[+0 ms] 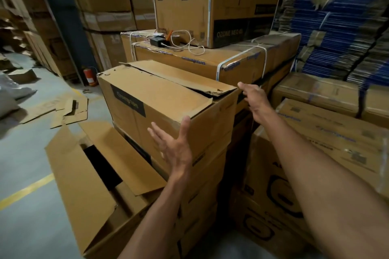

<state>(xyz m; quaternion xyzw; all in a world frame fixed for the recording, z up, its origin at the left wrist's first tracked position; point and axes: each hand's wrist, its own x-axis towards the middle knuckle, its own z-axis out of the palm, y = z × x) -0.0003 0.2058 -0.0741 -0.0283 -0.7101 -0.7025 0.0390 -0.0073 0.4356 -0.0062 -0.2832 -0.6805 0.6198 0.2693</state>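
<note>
Fingers [156, 133] of the left hand [175, 147] are straight and spread, gripping nothing. The palm faces the long front side of the cardboard box [147, 99], and the thumb tip stands at its near top corner, though I cannot tell if it touches. The right hand [253, 99], seen from the back, is likewise relaxed and empty, just beside the far corner of the same short end.

The box sits on top of a stack of boxes [202, 174], its top flaps loose and torn along the seam. Its long axis runs from 10 o'clock to 4 o'clock, and both hands stand at the 4 o'clock end, 1 on each side of that end face. From the left hand the bulk of the box lies toward 11 o'clock; from the right hand, toward 9 o'clock.

The left hand looks nearer to a hold. A lift or pull would likely need the 2 hands to close on these 2 corners, with most of the weight lying away from them.
</note>
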